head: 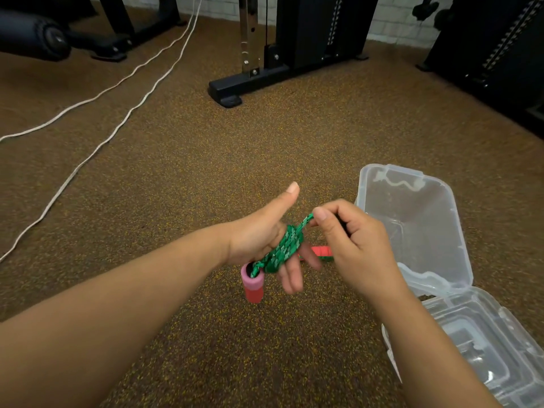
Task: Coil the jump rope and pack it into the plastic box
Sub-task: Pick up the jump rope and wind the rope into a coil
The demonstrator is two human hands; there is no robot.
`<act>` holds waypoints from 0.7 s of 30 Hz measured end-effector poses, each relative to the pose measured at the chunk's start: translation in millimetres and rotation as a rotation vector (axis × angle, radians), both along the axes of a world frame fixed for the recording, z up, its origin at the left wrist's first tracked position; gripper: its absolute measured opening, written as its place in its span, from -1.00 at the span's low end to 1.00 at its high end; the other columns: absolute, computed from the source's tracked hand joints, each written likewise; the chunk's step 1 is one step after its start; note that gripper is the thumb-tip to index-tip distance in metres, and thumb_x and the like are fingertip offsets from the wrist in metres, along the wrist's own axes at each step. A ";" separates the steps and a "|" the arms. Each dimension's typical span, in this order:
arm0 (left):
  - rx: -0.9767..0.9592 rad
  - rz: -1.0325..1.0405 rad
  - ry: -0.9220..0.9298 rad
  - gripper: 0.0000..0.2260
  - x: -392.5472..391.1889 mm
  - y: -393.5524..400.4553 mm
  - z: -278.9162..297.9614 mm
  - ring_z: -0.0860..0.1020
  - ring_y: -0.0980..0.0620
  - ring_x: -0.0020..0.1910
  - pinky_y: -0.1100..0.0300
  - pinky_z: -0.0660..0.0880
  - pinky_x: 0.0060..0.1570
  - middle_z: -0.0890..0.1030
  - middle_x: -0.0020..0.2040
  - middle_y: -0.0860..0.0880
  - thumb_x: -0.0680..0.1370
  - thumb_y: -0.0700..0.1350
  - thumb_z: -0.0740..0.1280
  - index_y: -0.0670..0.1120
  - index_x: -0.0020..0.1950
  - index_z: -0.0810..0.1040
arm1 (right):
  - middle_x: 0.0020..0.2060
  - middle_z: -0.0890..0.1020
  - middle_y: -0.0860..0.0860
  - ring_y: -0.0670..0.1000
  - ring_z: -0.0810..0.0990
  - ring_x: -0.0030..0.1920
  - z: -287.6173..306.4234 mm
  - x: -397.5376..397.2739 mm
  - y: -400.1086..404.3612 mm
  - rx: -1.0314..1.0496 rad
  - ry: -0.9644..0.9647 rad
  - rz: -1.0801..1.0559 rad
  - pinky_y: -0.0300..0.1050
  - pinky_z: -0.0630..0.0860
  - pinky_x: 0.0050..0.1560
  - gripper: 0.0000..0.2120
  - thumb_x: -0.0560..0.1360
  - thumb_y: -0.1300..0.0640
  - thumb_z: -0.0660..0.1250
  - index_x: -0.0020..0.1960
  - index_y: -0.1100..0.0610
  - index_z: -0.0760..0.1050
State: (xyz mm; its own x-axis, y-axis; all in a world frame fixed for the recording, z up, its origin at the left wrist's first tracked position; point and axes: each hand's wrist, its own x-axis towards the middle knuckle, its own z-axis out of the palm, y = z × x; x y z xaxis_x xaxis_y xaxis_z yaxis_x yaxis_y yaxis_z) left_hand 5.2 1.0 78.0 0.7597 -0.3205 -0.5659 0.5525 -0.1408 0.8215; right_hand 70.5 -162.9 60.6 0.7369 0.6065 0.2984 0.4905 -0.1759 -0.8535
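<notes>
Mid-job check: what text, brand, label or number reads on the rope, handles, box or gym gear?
No readable text anywhere.
Jump rope and pink handle: no print visible.
Plastic box: clear, no label visible.
Roller end cap: a faint mark, too blurred to read.
Weight machine: no lettering visible.

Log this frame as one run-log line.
phase: coiling | left hand: thumb up, green braided jump rope wound round it | right hand: pinches rope | pink-and-red cylindrical handle: hanging | clear plastic box: open, rope not inside
</notes>
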 end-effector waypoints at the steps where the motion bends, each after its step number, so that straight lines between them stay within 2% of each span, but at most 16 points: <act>1: -0.048 -0.046 0.022 0.00 -0.3 -1.8 0.8 0.63 -0.14 -0.25 0.12 0.53 -0.10 0.63 -0.28 -0.22 0.38 0.46 -0.32 -0.29 0.09 0.57 | -0.36 0.58 -0.07 -0.02 0.53 -0.34 -1.5 1.0 -0.1 0.005 0.035 -0.002 0.07 0.57 -0.28 -0.77 0.52 -0.13 0.24 -0.16 -0.01 0.53; 2: -0.084 -0.081 0.036 -0.02 0.0 -2.3 -1.0 0.64 -0.11 -0.28 0.15 0.54 -0.16 0.64 -0.31 -0.19 0.39 0.47 -0.27 -0.30 0.11 0.55 | -0.33 0.58 -0.02 0.08 0.55 -0.29 -5.0 3.1 -0.5 0.023 0.073 -0.006 0.17 0.58 -0.26 -0.75 0.50 -0.17 0.25 -0.15 -0.02 0.53; 3: -0.116 -0.108 0.047 -0.08 -0.3 -3.8 -0.7 0.64 -0.07 -0.34 0.20 0.55 -0.24 0.64 -0.34 -0.17 0.42 0.44 -0.22 -0.30 0.10 0.54 | -0.32 0.58 0.00 0.11 0.55 -0.27 -6.5 4.1 -0.5 0.047 0.113 -0.012 0.18 0.59 -0.24 -0.74 0.50 -0.18 0.26 -0.15 -0.01 0.54; 6: -0.144 -0.138 0.044 -0.45 -3.6 -10.6 6.6 0.60 0.05 -0.50 0.35 0.48 -0.46 0.61 -0.48 -0.06 0.61 0.14 -0.06 -0.27 0.06 0.51 | -0.37 0.51 0.03 -0.11 0.44 -0.37 -15.6 7.3 -2.0 0.103 0.202 -0.056 -0.18 0.49 -0.32 -0.76 0.50 -0.07 0.28 -0.21 0.07 0.52; 8: -0.176 -0.115 -0.011 -0.58 -4.8 -11.6 8.5 0.59 0.07 -0.51 0.28 0.51 -0.37 0.58 -0.50 -0.01 0.63 0.05 0.01 -0.21 0.01 0.54 | -0.38 0.53 -0.02 -0.14 0.47 -0.35 -27.3 5.7 -3.2 0.110 0.301 -0.057 -0.21 0.47 -0.31 -0.75 0.49 -0.05 0.27 -0.22 0.10 0.52; 10: -0.227 0.011 -0.058 -0.60 -2.5 -11.1 7.6 0.60 0.03 -0.48 0.20 0.53 -0.26 0.58 -0.50 -0.02 0.61 0.06 0.05 -0.14 -0.07 0.59 | -0.36 0.57 -0.04 -0.09 0.51 -0.29 -44.3 1.5 -4.0 0.070 0.361 -0.048 -0.01 0.48 -0.24 -0.68 0.50 -0.11 0.23 -0.22 0.13 0.53; 12: -0.289 0.223 -0.081 -0.59 0.8 -10.5 8.8 0.60 0.01 -0.48 0.23 0.55 -0.31 0.58 -0.50 -0.03 0.60 0.05 0.07 -0.14 -0.15 0.62 | -0.34 0.54 0.01 -0.03 0.46 -0.28 -60.7 -5.2 -3.7 0.046 0.404 -0.040 0.09 0.43 -0.22 -0.62 0.54 -0.15 0.20 -0.21 0.13 0.52; 15: -0.404 0.442 -0.130 -0.59 6.7 -5.4 11.4 0.60 0.02 -0.47 0.21 0.57 -0.32 0.58 -0.48 -0.02 0.58 0.05 0.10 -0.12 -0.19 0.65 | -0.46 0.46 -0.13 -0.12 0.35 -0.40 -74.0 -17.5 -4.7 -0.046 0.370 -0.044 -0.07 0.29 -0.32 -0.60 0.53 -0.23 0.12 -0.23 0.04 0.50; 17: -0.448 0.560 -0.155 -0.59 10.9 -2.3 13.7 0.59 0.04 -0.46 0.22 0.57 -0.32 0.59 -0.45 -0.01 0.62 0.04 0.07 -0.14 -0.13 0.64 | -0.53 0.44 -0.18 -0.16 0.31 -0.47 -76.7 -24.4 -6.3 -0.108 0.337 -0.045 -0.12 0.26 -0.36 -0.63 0.57 -0.18 0.10 -0.26 -0.01 0.48; 19: -0.463 0.667 -0.180 -0.59 15.4 -0.5 16.2 0.62 0.06 -0.43 0.23 0.58 -0.30 0.65 -0.38 -0.02 0.64 0.04 0.03 -0.16 -0.04 0.60 | -0.55 0.46 -0.21 -0.18 0.31 -0.50 -77.2 -30.2 -6.8 -0.168 0.281 -0.036 -0.11 0.27 -0.37 -0.67 0.60 -0.09 0.11 -0.27 -0.04 0.47; 21: -0.437 0.748 -0.213 -0.58 19.6 1.2 15.9 0.66 0.07 -0.35 0.23 0.58 -0.23 0.70 -0.26 -0.04 0.65 0.04 -0.01 -0.15 0.05 0.57 | -0.54 0.45 -0.17 -0.16 0.33 -0.50 -75.2 -35.6 -5.9 -0.209 0.215 -0.020 -0.06 0.30 -0.36 -0.69 0.60 -0.10 0.10 -0.24 -0.04 0.46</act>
